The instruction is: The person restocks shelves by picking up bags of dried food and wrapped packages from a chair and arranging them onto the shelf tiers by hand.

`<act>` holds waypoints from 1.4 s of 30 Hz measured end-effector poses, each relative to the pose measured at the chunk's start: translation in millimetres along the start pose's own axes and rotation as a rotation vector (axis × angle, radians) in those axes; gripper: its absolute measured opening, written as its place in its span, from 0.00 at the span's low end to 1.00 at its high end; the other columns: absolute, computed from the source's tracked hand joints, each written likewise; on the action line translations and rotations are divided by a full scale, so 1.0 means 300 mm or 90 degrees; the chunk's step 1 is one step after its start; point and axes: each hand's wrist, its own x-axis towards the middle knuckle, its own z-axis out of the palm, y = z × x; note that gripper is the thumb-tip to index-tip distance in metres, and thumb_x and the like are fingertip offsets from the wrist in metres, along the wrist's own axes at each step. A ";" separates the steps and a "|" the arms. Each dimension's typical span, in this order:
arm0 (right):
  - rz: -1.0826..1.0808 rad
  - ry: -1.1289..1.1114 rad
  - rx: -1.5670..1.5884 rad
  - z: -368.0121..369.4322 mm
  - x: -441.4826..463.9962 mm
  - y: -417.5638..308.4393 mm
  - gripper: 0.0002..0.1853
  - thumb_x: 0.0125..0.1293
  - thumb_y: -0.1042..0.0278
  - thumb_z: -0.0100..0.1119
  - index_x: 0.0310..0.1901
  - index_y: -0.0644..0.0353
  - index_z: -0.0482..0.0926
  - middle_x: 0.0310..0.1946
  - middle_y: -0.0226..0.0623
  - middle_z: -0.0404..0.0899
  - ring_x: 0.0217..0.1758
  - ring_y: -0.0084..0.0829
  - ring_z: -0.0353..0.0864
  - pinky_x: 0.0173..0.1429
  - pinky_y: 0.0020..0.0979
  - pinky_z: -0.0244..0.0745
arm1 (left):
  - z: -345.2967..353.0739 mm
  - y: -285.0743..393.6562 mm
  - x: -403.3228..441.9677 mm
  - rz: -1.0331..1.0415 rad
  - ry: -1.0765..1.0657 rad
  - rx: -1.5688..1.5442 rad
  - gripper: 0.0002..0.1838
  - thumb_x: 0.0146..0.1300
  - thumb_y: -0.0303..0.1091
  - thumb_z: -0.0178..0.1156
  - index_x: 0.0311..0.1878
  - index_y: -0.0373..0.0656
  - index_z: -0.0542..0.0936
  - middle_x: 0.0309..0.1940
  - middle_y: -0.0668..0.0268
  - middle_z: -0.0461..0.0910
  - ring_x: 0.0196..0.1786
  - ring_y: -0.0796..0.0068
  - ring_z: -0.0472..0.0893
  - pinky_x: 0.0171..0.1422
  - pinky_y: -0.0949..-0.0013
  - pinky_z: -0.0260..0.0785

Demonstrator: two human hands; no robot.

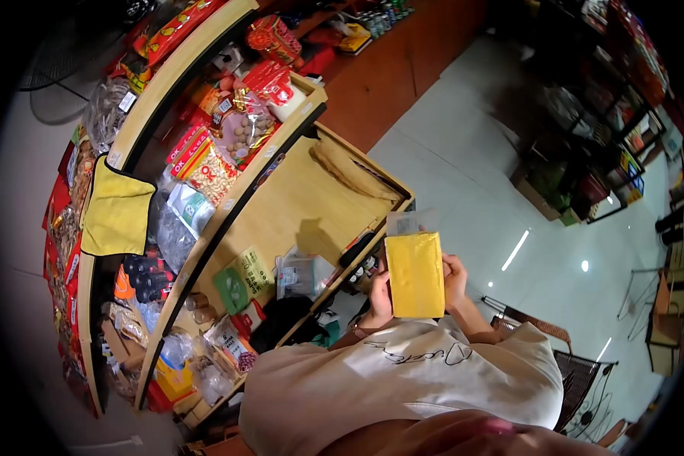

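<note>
A yellow box-shaped package [416, 277] is held upright in front of my chest, between my two hands. The fingers of my left hand [380, 296] grip its left side, partly hidden behind it. On the opposite side my right hand [454, 280] is closed around the edge. A pale, see-through piece [404, 222] shows at the package's top; I cannot make out whether it is attached. The wooden shelf [296, 205] lies just left of my hands, with a clear plastic container [300, 275] on it.
Packed snacks, such as a red and yellow bag [201, 163], fill tilted shelves on the left. A yellow cloth [119, 207] hangs over a shelf edge. Behind my right arm stands a woven chair [536, 327]. Boxes and goods [577, 182] stand across the tiled floor [463, 167].
</note>
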 end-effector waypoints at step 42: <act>0.145 -0.063 -0.201 0.383 0.632 0.321 0.17 0.62 0.60 0.42 0.44 0.62 0.74 0.37 0.34 0.78 0.42 0.29 0.75 0.50 0.28 0.68 | -0.337 0.471 0.186 0.290 0.195 -0.051 0.34 0.58 0.40 0.41 0.70 0.44 0.51 0.62 0.61 0.63 0.61 0.67 0.66 0.64 0.65 0.59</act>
